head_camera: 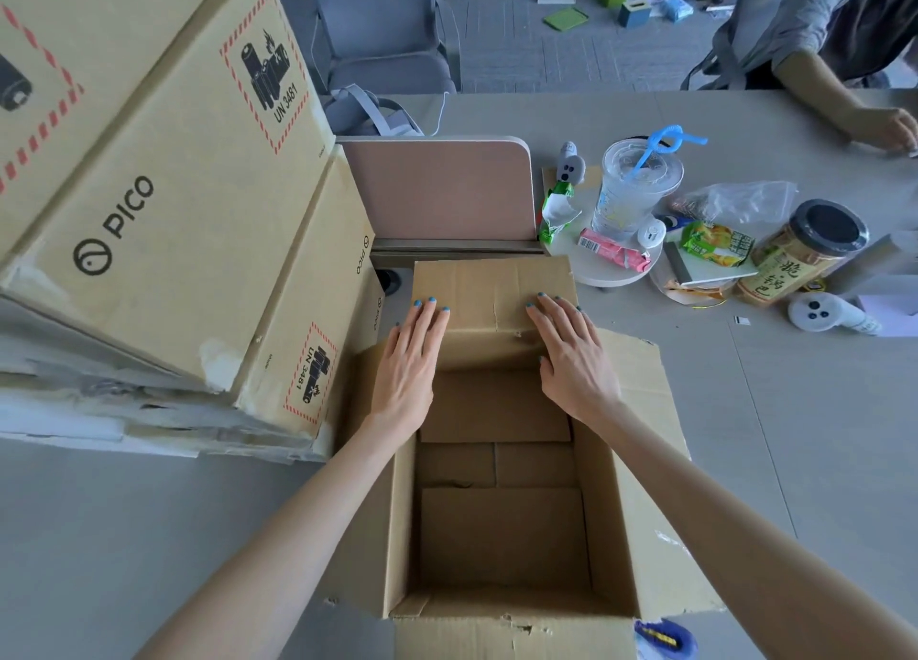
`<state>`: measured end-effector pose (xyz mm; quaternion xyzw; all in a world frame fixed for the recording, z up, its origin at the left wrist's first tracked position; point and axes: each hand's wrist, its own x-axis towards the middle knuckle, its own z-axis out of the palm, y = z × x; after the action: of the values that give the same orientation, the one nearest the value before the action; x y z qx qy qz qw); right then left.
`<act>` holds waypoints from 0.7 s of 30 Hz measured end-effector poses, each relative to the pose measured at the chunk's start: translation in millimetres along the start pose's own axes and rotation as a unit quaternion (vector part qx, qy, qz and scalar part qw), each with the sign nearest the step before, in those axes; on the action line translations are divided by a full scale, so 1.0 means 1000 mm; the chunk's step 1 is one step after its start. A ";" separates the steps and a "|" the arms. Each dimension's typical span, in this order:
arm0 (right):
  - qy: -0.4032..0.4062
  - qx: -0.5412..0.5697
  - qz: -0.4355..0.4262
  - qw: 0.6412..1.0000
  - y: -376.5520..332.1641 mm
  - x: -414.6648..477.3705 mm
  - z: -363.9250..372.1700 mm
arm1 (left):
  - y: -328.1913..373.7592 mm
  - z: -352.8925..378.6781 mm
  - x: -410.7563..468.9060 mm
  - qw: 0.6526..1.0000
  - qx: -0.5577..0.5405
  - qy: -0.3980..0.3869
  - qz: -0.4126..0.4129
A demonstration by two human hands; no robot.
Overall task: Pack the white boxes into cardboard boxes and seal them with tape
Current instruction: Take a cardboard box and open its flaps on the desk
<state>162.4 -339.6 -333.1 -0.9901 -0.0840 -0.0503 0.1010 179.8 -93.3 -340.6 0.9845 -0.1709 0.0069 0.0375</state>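
Note:
An open, empty cardboard box (501, 530) stands on the grey table in front of me, its bottom flaps visible inside. Its far flap (492, 289) is folded outward and down. My left hand (412, 361) and my right hand (571, 356) lie flat on that far flap with straight fingers, pressing on it near the fold. The side flaps spread out to left and right. White boxes (99, 411) lie stacked at the left under large PICO cartons. A blue tape dispenser (663, 634) peeks out by the box's near right corner.
Two large PICO cartons (164, 177) are stacked at the left, close against the open box. A pink divider panel (442, 192) stands behind the box. Snacks, a plastic cup (631, 187), a jar (804, 252) and a white controller (824, 314) crowd the right. Another person's arm (844, 103) rests at the far right.

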 end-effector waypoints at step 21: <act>-0.059 -0.038 -0.035 0.997 -0.014 -0.002 -0.013 | -0.003 -0.008 -0.014 1.000 0.021 0.016 0.016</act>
<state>157.2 -328.7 -317.5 -0.9908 -0.1229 0.0013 0.0558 168.1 -85.1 -333.1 0.9820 -0.1858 0.0269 0.0199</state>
